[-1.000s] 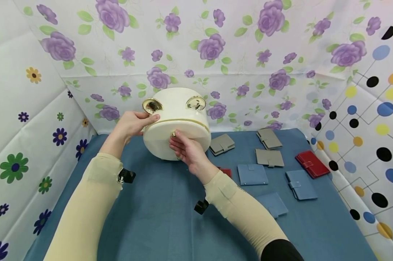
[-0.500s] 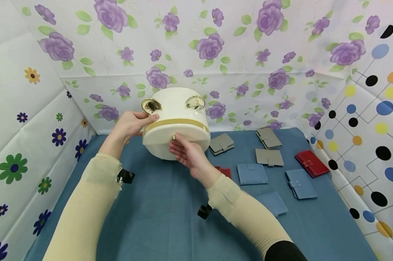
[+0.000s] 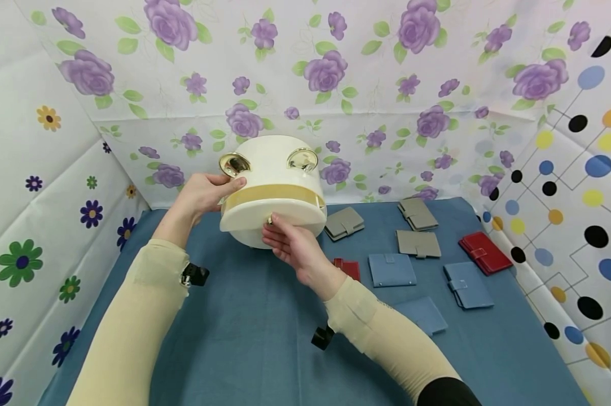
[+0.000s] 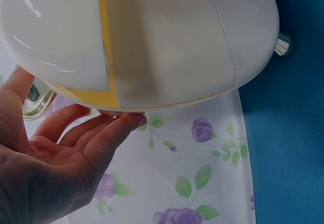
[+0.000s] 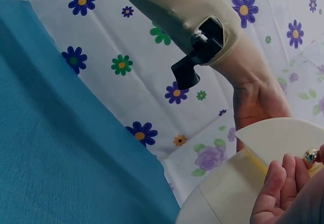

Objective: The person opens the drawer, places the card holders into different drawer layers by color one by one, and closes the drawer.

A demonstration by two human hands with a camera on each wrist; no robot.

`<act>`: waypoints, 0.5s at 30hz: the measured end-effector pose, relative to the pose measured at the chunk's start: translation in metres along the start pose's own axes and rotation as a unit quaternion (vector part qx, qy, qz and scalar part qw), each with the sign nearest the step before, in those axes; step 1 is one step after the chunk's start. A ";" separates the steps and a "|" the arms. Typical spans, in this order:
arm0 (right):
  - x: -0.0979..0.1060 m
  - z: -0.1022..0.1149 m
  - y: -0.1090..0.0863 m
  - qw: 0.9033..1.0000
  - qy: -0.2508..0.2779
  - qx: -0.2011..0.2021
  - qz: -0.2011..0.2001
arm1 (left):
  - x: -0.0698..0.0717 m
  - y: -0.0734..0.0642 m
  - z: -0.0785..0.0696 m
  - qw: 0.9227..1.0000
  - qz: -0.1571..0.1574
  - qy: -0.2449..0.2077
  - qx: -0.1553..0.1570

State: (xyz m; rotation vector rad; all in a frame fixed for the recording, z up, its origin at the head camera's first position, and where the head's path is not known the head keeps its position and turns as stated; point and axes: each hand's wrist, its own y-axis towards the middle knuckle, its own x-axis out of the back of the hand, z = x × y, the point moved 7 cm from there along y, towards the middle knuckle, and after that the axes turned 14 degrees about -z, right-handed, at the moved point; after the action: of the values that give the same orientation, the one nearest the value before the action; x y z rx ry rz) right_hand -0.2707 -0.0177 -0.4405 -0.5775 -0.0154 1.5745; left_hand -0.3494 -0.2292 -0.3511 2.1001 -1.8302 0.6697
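A rounded white box with gold trim and two shiny gold rounded pieces on top stands at the back of the blue-covered table. Its white front flap is tilted partway down, baring a yellowish band above. My left hand grips the box's left side, thumb on the front; in the left wrist view the fingers lie along its side. With thumb and fingers, my right hand pinches the small gold knob on the flap. The box's inside is hidden in the head view.
Right of the box lie grey wallets, blue wallets and red wallets; one red wallet lies close by the right wrist. Patterned cloth walls rise behind and at both sides of the table.
The flap has swung down and away from the box's upper edge, widening the yellowish band. My right hand has moved slightly down with the knob; the left hand keeps its hold.
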 end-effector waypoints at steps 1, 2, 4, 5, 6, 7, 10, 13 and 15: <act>0.000 0.000 0.000 1.000 -0.001 0.000 0.001 | 0.000 0.000 0.000 1.000 0.000 0.000 -0.001; 0.000 0.000 -0.001 1.000 -0.001 0.001 0.001 | 0.000 0.000 0.000 1.000 0.000 -0.001 -0.002; 0.000 0.000 -0.001 1.000 -0.003 0.002 0.003 | 0.000 0.000 0.000 1.000 0.000 -0.001 -0.003; -0.001 0.000 -0.002 1.000 -0.003 0.002 0.004 | 0.000 0.000 0.000 1.000 0.000 -0.001 -0.002; -0.001 0.000 -0.002 1.000 -0.004 0.002 0.004 | 0.000 0.000 0.000 1.000 0.000 0.000 -0.002; -0.001 0.000 -0.002 1.000 -0.005 0.002 0.005 | 0.000 0.000 0.000 1.000 -0.001 0.001 -0.002; -0.001 -0.001 -0.003 1.000 -0.008 0.003 0.006 | 0.001 -0.001 0.000 1.000 -0.003 0.005 0.001; -0.001 -0.002 -0.005 1.000 -0.009 0.003 0.007 | 0.001 -0.001 0.000 1.000 -0.002 0.009 0.003; -0.002 -0.002 -0.006 1.000 -0.009 0.003 0.008 | 0.001 -0.002 0.000 1.000 -0.002 0.008 0.004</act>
State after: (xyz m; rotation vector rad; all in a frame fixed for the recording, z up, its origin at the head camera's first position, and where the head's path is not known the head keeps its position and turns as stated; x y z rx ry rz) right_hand -0.2646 -0.0193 -0.4399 -0.5591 -0.0195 1.5946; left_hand -0.3477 -0.2300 -0.3504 2.0971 -1.8166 0.6909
